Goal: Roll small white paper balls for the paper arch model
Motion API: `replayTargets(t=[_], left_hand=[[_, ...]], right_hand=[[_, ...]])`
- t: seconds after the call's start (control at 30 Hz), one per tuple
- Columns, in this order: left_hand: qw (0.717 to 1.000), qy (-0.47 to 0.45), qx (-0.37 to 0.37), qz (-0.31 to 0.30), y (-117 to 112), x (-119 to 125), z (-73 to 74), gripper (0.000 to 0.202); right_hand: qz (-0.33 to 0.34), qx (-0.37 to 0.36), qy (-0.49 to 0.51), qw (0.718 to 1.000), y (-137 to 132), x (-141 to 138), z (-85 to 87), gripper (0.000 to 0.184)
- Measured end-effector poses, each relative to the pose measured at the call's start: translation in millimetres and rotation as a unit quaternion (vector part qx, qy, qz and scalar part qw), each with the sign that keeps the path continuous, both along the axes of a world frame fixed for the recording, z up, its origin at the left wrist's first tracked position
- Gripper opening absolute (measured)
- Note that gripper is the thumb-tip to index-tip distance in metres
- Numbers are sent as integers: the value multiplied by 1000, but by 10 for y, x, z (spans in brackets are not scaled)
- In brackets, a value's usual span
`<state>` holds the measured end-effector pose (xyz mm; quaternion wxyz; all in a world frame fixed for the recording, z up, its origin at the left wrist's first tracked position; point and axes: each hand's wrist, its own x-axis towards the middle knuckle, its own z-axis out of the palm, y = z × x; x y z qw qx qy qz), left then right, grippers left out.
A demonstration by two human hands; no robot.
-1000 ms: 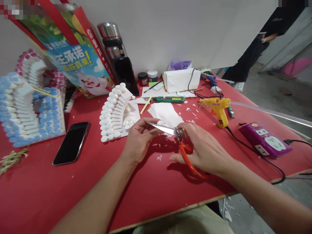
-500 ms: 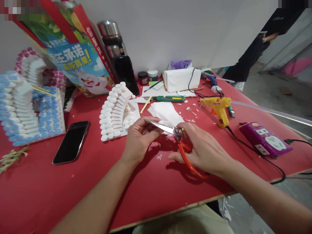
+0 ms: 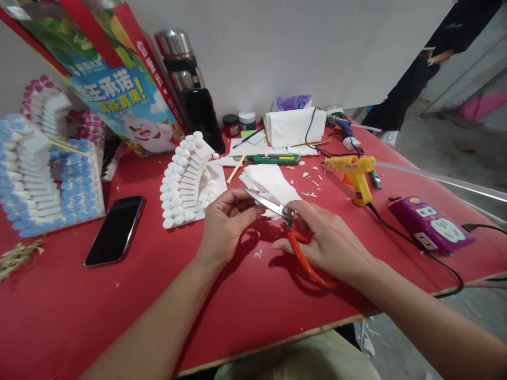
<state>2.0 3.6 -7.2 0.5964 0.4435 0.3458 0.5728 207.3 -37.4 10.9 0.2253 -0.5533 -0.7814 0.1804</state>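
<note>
My right hand [image 3: 330, 240] is wrapped round a pair of scissors [image 3: 307, 264] with red handles. Their metal blades point left, with the tips just above the fingers of my left hand [image 3: 225, 224]. The fingers of that hand are pinched together, and whatever they hold is hidden behind them and the blades. Just beyond the blades, a fanned stack of white paper pieces [image 3: 269, 177] lies on the red table. To the left of it stands a white model [image 3: 182, 179] with a curved row of steps edged by rounded white pieces.
A yellow glue gun [image 3: 354, 174] and a purple power strip [image 3: 431, 224] with cords are on the right. A green utility knife [image 3: 275, 159] lies behind the paper. At left are a phone [image 3: 114, 230], a blue-and-white model [image 3: 79, 182] and a large printed bag [image 3: 130, 100]. A person [image 3: 415, 79] stands beyond.
The scissor blades have tilted slightly, and the tips sit a little higher over my left fingers. Both hands stay almost in place, and the view has shifted slightly.
</note>
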Motion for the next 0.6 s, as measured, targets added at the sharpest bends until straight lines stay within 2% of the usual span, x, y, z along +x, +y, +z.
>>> replayTargets(t=[0.3,0.43,0.6], left_hand=[[999,-17,-29,-5,8,-8,-55,23],[998,-28,-58,-17,8,-15,-33,22],[993,-44,-85,-75,22,-41,5,19]], right_hand=[[6,30,21,999,-46,29,-61,42],[-1,15,23,1000,-59,47,-42,38],[-86,-20,20,996,-38,149,74,41]])
